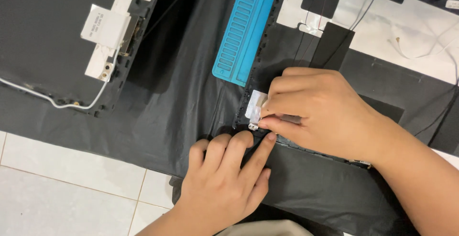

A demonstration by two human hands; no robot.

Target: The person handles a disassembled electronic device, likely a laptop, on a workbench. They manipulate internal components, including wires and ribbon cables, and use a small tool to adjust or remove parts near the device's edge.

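A black sheet [181, 97] covers the floor, with pale floor tiles [57, 193] showing at its near left edge. On the sheet lie two opened black laptop lids, insides up. The right-hand lid [382, 73] carries silver foil patches, black tape squares and thin wires; the left-hand lid [48, 35] lies well apart at the far left corner of the sheet, with white stickers and a white cable [57, 103] curling along its near edge. A blue ridged mat [244, 30] lies partly under the far left edge of the right-hand lid, angled toward the far edge of the sheet.

The right hand [315, 112] rests on the near left corner of the right-hand lid. Its fingers are curled together and pinch a small white-and-silver tab [254, 107] that sits on that corner, just inside the lid's rim. Whether the tab is lifted or flat against the lid cannot be told.

The left hand [224, 178] lies palm down on the sheet just beside the same corner, fingers stretched out and close together, holding nothing. Its fingertips press against the lid's near edge, and the index fingertip touches the right hand's fingers right below the tab.
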